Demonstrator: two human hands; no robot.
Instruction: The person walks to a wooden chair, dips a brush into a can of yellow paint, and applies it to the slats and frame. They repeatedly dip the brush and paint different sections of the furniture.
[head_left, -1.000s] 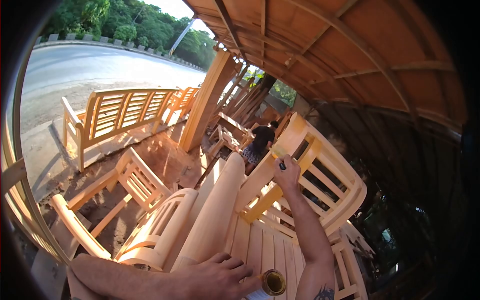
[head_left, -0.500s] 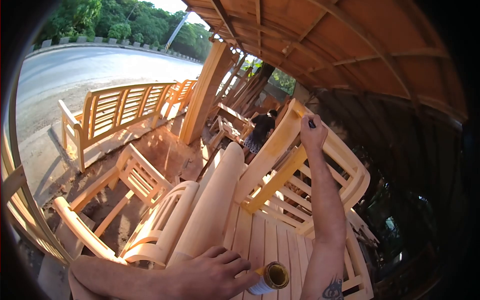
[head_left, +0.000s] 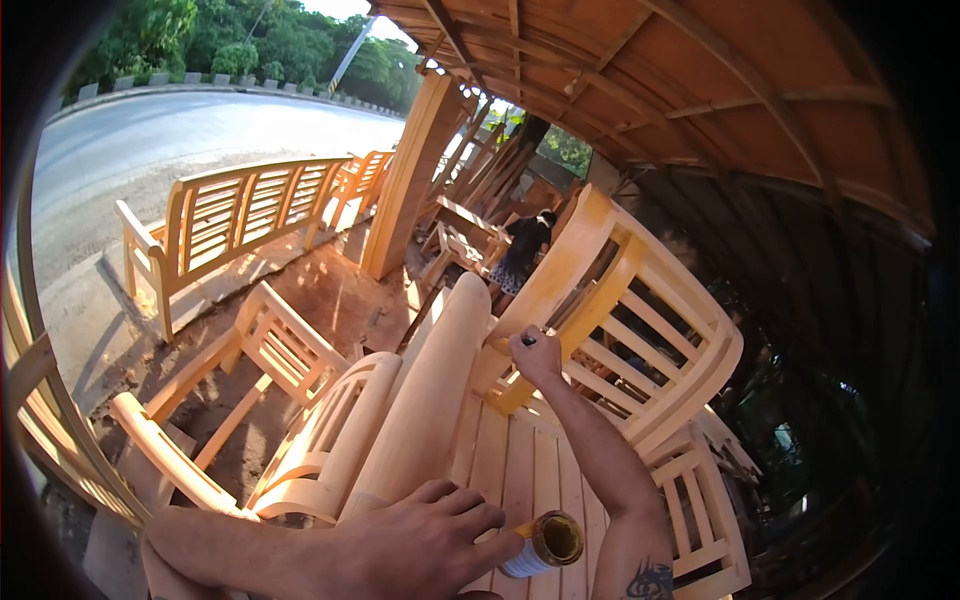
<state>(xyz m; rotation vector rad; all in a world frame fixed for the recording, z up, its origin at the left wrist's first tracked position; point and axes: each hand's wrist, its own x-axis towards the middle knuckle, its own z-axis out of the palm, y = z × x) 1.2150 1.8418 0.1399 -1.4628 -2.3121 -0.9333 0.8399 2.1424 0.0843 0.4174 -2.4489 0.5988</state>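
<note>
My right hand [head_left: 536, 357] is closed around a small tool with a dark end [head_left: 529, 341]; the rest of it is hidden in the fist. The fist is against the broad curved arm [head_left: 555, 275] of a slatted wooden bench, whose surface looks yellower and shinier towards the top. My left hand [head_left: 430, 540] is at the bottom, back of the hand up, with its fingers curled against a small can [head_left: 545, 548]. The can is open and tilted, with a brownish-yellow coating inside and a pale label. Beneath it runs the slatted wooden seat [head_left: 515, 460].
A thick rounded wooden armrest [head_left: 425, 390] lies left of the seat. Beyond it are an unfinished chair [head_left: 285, 345] and a long slatted bench [head_left: 255, 215] beside the road. Another person [head_left: 525, 250] is bent over near stacked timber. A wooden post [head_left: 405, 180] stands near the roof edge.
My right hand has moved down and left along the bench arm, from its top to its lower part. The left hand and can have barely shifted.
</note>
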